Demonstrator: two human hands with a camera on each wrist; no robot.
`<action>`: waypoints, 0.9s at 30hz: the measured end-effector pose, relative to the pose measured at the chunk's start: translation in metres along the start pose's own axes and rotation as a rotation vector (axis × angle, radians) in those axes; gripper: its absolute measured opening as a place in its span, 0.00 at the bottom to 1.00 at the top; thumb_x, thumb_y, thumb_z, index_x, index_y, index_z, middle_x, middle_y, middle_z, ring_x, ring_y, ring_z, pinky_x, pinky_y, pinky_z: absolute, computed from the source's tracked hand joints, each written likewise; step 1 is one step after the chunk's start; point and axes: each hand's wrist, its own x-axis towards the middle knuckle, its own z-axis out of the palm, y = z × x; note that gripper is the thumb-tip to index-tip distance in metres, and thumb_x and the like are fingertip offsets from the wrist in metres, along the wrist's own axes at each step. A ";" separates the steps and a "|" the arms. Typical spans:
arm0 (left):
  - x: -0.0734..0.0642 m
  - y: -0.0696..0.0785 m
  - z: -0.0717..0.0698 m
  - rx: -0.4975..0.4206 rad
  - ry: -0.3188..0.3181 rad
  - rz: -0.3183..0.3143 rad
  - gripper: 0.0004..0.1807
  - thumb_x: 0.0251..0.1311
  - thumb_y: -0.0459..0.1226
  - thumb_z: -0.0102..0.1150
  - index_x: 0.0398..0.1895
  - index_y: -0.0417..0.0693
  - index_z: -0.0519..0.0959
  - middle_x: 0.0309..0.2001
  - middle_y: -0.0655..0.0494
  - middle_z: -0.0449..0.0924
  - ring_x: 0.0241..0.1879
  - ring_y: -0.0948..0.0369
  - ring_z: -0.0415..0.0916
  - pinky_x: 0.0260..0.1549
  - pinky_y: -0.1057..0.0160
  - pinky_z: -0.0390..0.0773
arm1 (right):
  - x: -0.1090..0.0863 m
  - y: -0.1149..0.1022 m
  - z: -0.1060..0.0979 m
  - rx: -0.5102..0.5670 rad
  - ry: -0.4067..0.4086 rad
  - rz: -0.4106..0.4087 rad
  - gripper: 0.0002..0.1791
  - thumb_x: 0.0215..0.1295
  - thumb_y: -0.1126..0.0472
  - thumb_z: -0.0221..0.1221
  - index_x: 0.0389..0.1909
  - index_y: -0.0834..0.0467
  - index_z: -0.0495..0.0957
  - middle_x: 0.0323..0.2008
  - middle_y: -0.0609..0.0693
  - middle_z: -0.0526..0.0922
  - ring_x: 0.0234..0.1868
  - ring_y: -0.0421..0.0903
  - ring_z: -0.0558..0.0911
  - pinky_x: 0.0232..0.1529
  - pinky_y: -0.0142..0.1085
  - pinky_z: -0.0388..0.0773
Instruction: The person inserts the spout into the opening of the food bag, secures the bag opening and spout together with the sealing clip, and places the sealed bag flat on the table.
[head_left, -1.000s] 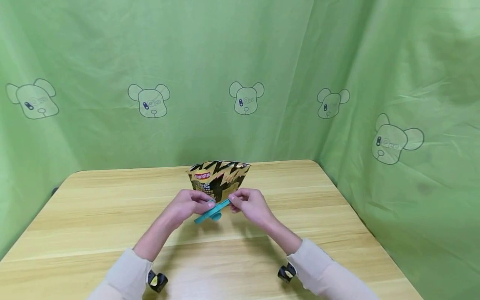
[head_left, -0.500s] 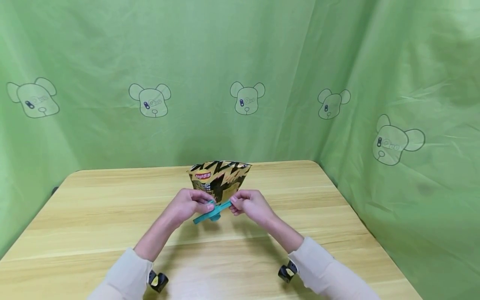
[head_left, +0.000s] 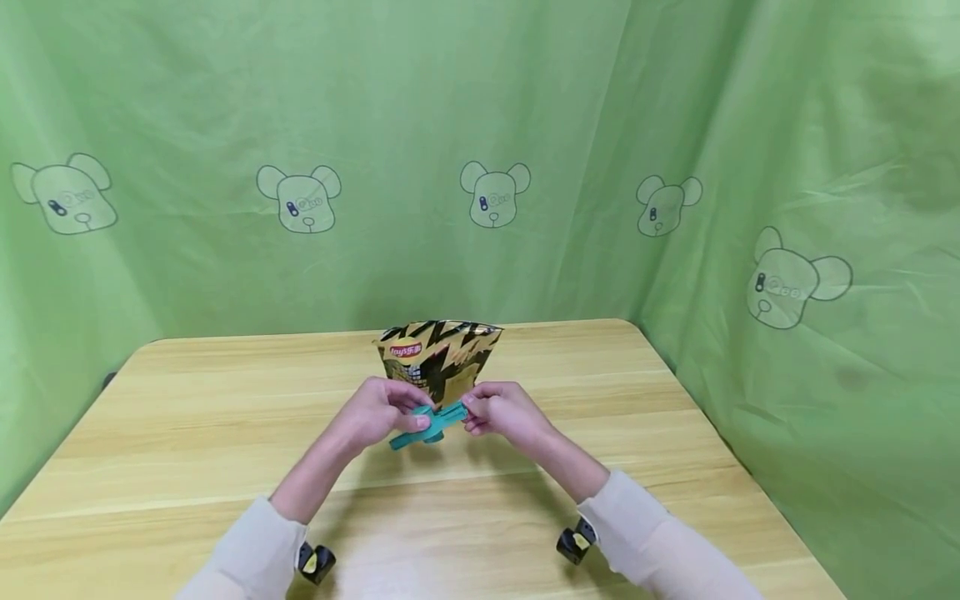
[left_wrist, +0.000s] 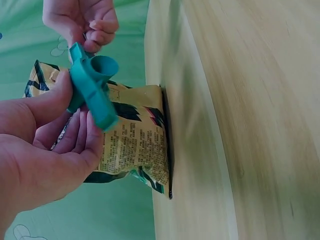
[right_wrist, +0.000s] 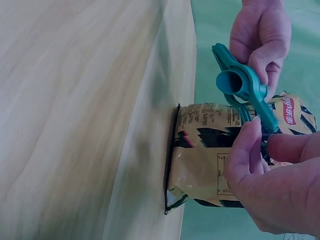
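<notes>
Sleeves (head_left: 258, 542): Pale, nearest the viewer, each with a black device (head_left: 317, 564) beside its cuff; a device could plausibly knock the table if a wrist dropped.
Left hand (head_left: 381, 412): Pinches the clip near its middle, thumb against fingers. Should this grip loosen, the clip would probably swivel.
Right hand (head_left: 504, 414): Pinches the clip's far-right end with thumb and fingertips, apart from the left hand. So little purchase could let the end slip or spring away, or a bar nip a fingertip.
Clip (head_left: 444, 421): Teal, with a round spout, held between the hands in front of the bag. Its bars look parted at the right end; uneven pull could twist them.
Bag (head_left: 442, 362): Upright on the table, just beyond the clip; contact cannot be told. A forward nudge from the hands might topple it.
Table (head_left: 225, 417): Wooden, under the bag.
Curtain (head_left: 390, 108): Green, behind everything.
</notes>
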 end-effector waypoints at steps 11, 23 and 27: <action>0.001 0.002 0.008 0.145 0.056 0.035 0.11 0.51 0.30 0.76 0.38 0.50 0.88 0.33 0.57 0.86 0.35 0.58 0.80 0.39 0.60 0.79 | -0.002 0.002 0.004 0.034 0.013 0.014 0.13 0.74 0.66 0.54 0.51 0.73 0.76 0.37 0.60 0.84 0.31 0.44 0.84 0.39 0.34 0.86; 0.001 -0.001 0.009 0.144 0.110 0.039 0.11 0.53 0.32 0.75 0.40 0.45 0.88 0.34 0.56 0.85 0.36 0.59 0.80 0.39 0.61 0.81 | -0.003 0.003 0.006 0.025 -0.039 -0.012 0.13 0.70 0.67 0.58 0.49 0.73 0.77 0.38 0.61 0.84 0.33 0.46 0.84 0.43 0.38 0.86; 0.000 -0.001 0.005 0.146 0.112 0.045 0.11 0.53 0.33 0.75 0.41 0.46 0.88 0.35 0.56 0.85 0.37 0.59 0.80 0.41 0.61 0.81 | 0.000 0.006 0.005 0.003 -0.042 -0.016 0.13 0.70 0.67 0.57 0.49 0.73 0.75 0.39 0.62 0.83 0.33 0.48 0.84 0.43 0.39 0.86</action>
